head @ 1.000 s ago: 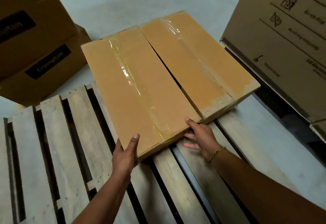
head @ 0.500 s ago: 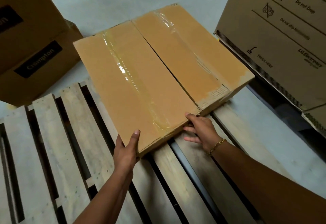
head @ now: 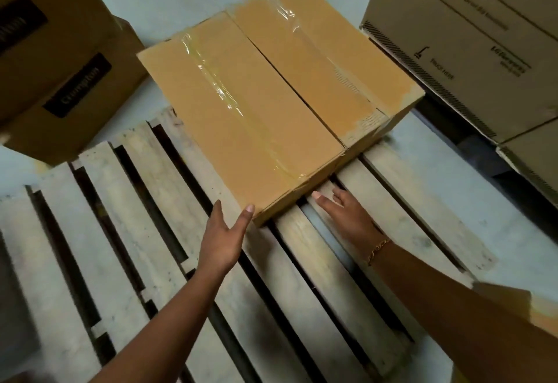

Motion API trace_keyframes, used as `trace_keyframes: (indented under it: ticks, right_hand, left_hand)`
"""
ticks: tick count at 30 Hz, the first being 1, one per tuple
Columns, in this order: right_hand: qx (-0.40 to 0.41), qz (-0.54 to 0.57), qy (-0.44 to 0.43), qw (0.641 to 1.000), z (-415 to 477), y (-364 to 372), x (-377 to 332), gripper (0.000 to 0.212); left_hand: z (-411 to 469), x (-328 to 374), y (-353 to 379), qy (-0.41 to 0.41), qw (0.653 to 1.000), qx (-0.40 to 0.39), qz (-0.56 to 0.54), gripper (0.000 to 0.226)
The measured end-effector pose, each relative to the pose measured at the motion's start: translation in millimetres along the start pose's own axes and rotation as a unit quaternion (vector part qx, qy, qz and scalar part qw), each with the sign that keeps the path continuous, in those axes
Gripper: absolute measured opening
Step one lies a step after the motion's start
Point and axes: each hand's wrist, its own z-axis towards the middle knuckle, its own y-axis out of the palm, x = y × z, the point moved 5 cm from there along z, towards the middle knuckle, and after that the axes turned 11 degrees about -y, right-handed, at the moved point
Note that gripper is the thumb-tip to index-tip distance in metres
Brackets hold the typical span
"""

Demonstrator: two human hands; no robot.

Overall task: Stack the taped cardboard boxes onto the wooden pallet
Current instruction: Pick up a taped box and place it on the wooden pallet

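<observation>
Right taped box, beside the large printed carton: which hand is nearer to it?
Right. The right hand is open over the pallet, short of the near end of the right taped box; the left hand is further off, thumb at the near corner of the left taped box.

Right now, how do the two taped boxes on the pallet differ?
The left taped box has a clean top; the right taped box shows torn, peeled patches at its near end. The left hand touches the left taped box at its corner; the right taped box is untouched. Both are plain brown, taped lengthwise, side by side on the wooden pallet.
</observation>
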Motion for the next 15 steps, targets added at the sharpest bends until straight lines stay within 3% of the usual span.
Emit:
trace_keyframes:
  ticks: [5, 15]
  right_hand:
    - [-0.028, -0.129, -0.056, 0.99, -44.2, 23.5, -21.0, 0.088]
    - [0.009, -0.173, -0.043, 0.984, -115.7, 39.9, -35.2, 0.085]
  left_hand:
    - [-30.2, 4.4, -30.6, 0.105, 0.975, 0.042, 0.189, 0.098]
    - [-71.9, -10.0, -69.1, 0.159, 0.946, 0.004, 0.283, 0.097]
